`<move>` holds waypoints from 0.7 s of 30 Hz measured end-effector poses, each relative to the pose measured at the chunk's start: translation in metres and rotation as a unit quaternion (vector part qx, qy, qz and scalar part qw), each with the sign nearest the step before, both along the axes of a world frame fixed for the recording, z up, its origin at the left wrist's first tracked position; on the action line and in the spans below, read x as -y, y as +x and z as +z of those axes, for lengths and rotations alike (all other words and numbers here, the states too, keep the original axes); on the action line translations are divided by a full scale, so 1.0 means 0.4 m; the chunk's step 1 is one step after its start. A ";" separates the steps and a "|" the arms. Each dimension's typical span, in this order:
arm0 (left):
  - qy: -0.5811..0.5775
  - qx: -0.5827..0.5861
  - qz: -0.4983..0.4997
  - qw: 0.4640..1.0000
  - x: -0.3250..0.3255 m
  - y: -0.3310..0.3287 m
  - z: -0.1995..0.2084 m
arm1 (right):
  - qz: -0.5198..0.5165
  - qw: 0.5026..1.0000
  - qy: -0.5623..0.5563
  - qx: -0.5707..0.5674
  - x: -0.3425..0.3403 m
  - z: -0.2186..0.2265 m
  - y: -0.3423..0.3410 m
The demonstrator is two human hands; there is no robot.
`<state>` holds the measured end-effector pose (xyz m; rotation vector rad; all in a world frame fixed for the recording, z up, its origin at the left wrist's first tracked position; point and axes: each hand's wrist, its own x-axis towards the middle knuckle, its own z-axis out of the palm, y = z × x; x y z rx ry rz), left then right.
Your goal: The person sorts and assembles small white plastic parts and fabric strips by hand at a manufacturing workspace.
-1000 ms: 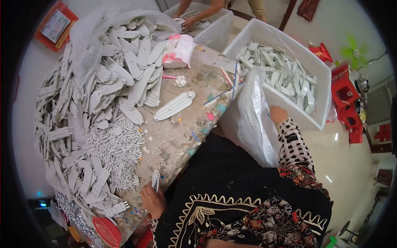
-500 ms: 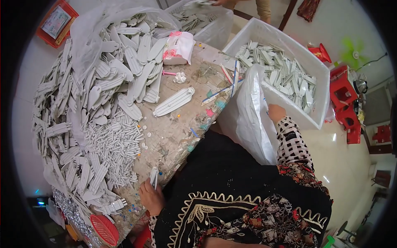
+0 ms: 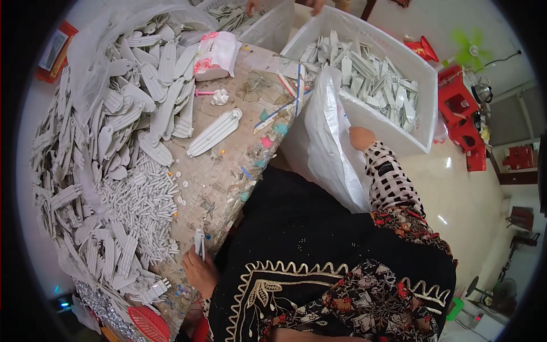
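Note:
At the table's near edge, my left hand (image 3: pixel 200 273) is closed around a small pale grey plastic piece (image 3: pixel 199 244) that sticks up from the fingers. My right hand (image 3: pixel 362 138) is curled at the rim of a white woven sack (image 3: pixel 319 134), which stands between the table and a white crate (image 3: pixel 427 122); its fingertips are partly hidden. Beyond the sack, the crate holds many grey plastic pieces (image 3: pixel 376 80). One long grey slat-like piece (image 3: pixel 215 133) lies alone on the table.
A big heap of grey plastic parts (image 3: pixel 122 108) covers the table's left side, beside a pile of small grey pegs (image 3: pixel 142 194). A tissue pack (image 3: pixel 217 54) and red basket (image 3: pixel 148 323) are on the table. Another person's hands (image 3: pixel 253 7) show at the top, near another crate (image 3: pixel 268 28).
The whole view has shifted, so the table and crate sit further left and higher. Another person's hands have come in further at the top. My hands keep nearly the same poses.

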<state>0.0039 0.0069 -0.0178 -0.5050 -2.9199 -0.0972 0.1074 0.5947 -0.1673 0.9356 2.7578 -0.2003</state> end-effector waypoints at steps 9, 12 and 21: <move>0.015 0.016 0.013 1.000 -0.008 0.006 0.023 | 0.016 1.000 0.010 0.002 0.004 -0.017 0.003; 0.015 0.036 0.008 0.999 -0.005 0.008 0.026 | 0.016 0.999 0.004 0.042 0.027 0.029 -0.005; 0.015 0.024 -0.004 1.000 0.003 0.012 0.018 | 0.006 1.000 0.009 0.027 0.041 0.062 -0.015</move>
